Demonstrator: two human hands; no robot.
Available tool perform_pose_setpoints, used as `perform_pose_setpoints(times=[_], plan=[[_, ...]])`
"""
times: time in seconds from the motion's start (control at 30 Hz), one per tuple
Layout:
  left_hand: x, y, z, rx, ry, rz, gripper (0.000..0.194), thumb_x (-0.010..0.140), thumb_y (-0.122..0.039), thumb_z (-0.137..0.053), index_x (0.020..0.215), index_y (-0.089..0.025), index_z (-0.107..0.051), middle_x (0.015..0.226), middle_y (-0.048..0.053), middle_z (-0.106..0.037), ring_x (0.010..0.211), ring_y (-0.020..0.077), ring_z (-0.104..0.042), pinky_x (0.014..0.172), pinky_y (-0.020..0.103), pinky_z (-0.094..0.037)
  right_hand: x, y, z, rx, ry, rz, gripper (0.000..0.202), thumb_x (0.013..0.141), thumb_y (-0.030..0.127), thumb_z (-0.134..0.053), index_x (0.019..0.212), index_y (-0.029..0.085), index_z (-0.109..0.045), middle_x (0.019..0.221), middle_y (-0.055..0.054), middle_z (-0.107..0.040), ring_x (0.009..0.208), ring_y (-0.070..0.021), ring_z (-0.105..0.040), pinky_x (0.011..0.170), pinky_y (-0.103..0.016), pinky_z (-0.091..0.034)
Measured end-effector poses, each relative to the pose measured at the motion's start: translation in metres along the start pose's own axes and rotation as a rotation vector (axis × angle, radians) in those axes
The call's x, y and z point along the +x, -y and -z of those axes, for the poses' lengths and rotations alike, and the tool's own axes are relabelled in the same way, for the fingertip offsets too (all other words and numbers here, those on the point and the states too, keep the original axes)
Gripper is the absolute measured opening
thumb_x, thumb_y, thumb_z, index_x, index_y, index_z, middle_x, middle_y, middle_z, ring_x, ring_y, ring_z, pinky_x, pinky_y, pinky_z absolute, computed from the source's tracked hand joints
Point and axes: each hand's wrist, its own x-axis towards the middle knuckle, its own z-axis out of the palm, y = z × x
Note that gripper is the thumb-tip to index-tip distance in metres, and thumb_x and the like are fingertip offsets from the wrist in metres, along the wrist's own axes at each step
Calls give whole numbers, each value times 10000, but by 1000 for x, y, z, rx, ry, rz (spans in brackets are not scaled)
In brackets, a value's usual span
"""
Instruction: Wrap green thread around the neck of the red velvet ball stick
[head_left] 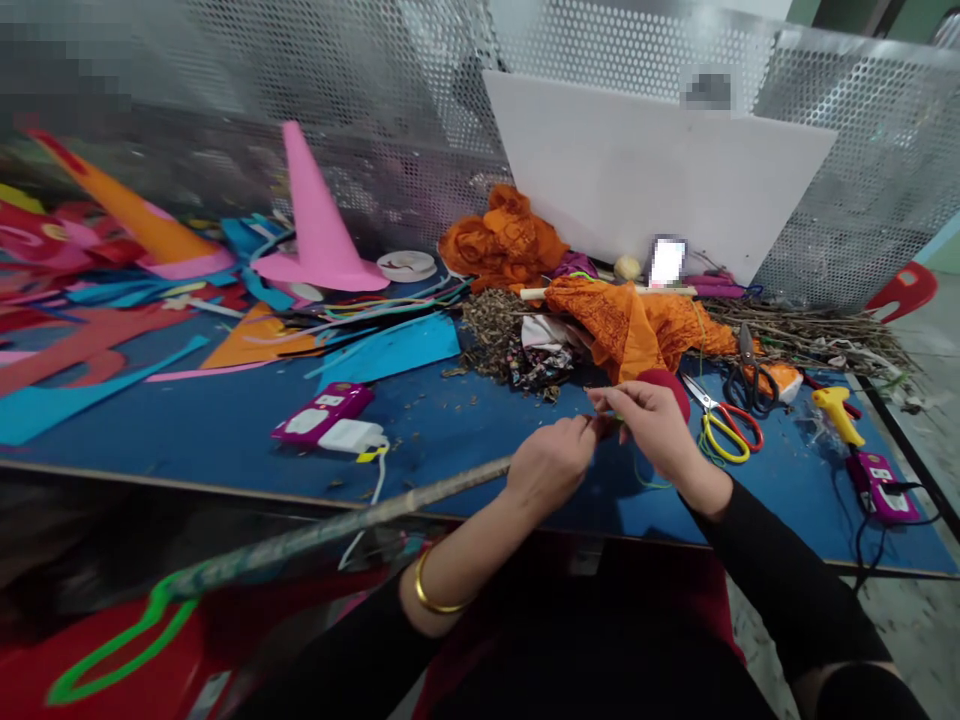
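Note:
My left hand [551, 465] is closed around the end of a long, wrapped stick [420, 497], which slants down past the table edge to the lower left. A bright green loop [124, 650] hangs from the stick's far end. My right hand [656, 430] is pinched right beside the left one, at the stick's tip. Some green string [652, 485] shows at its fingers and trails onto the table. Partly hidden behind the right hand is a round red thing [670, 388]. Scissors [724, 420] with red and yellow handles lie just right of it.
Dark shears [746, 375], a yellow glue gun [838, 415] and a purple power strip [883, 488] are on the right. Orange cloth [630, 320], twigs [817, 335] and a lit phone [667, 262] line the back. Leftward stand a pink cone hat [319, 225] and another purple box [322, 412].

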Motion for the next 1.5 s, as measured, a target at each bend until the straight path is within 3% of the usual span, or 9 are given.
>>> perform_pose_setpoints(times=[0.1, 0.2, 0.33, 0.43, 0.53, 0.6, 0.9, 1.2, 1.5], plan=[[20, 16, -8, -154, 45, 62, 214, 941, -218, -493, 1111, -155, -606, 869, 62, -696, 742, 199, -651, 598, 300, -432, -1, 14, 26, 177, 5, -42, 272, 750, 410, -684, 649, 158, -669, 958, -87, -750, 698, -142, -629, 451, -195, -407], [45, 30, -23, -175, 62, 82, 270, 930, -239, -503, 1176, -193, -603, 940, 57, -715, 773, 201, -664, 602, 290, -438, 4, 15, 66, 233, -70, -24, 297, 728, 418, -734, 618, 155, -652, 984, -89, -744, 719, -139, -648, 424, -170, -380], [63, 34, -56, -162, -29, 79, 321, 896, -176, -491, 1197, -160, -604, 961, 94, -718, 817, 225, -673, 644, 309, -481, 18, -16, 121, 294, -96, -64, 301, 696, 413, -771, 612, 160, -631, 804, -38, -728, 444, -55, -520, 388, -179, -340], [58, 34, -80, -160, -79, 73, 329, 902, -161, -475, 1205, -149, -602, 1018, 112, -725, 842, 210, -682, 689, 301, -509, 25, -46, 143, 312, -136, -59, 307, 668, 412, -792, 601, 163, -627, 722, -3, -691, 372, -18, -400, 351, -178, -257], [48, 39, -95, -181, -217, 23, 300, 911, -171, -489, 1185, -171, -611, 1066, 99, -729, 886, 206, -691, 725, 299, -526, 27, -62, 145, 301, -107, -64, 298, 714, 422, -764, 622, 167, -639, 742, -7, -687, 384, -20, -373, 352, -188, -230], [45, 43, -99, -199, -234, -9, 264, 914, -174, -502, 1146, -175, -628, 1028, 87, -738, 851, 199, -695, 702, 290, -528, 28, -63, 141, 312, -79, -43, 298, 731, 430, -752, 632, 170, -642, 758, -15, -690, 397, -28, -386, 359, -193, -240], [42, 41, -95, -261, -142, -46, 266, 910, -190, -485, 1119, -170, -648, 1001, 85, -747, 816, 188, -707, 691, 270, -541, 28, -65, 135, 394, -224, -55, 309, 714, 437, -769, 634, 165, -646, 738, -17, -675, 426, -41, -422, 381, -185, -316], [43, 34, -93, -316, -100, -38, 268, 909, -190, -495, 1119, -177, -660, 998, 86, -749, 823, 184, -706, 684, 267, -539, 32, -71, 134, 470, -199, -49, 265, 721, 384, -767, 645, 163, -643, 732, -1, -658, 448, -43, -442, 397, -176, -311], [48, 30, -96, -351, -12, -41, 261, 904, -205, -524, 1131, -180, -649, 942, 60, -745, 779, 173, -697, 622, 248, -501, 23, -63, 147, 443, -196, 1, 229, 715, 363, -761, 671, 179, -633, 769, 5, -666, 452, -43, -415, 401, -195, -289]])
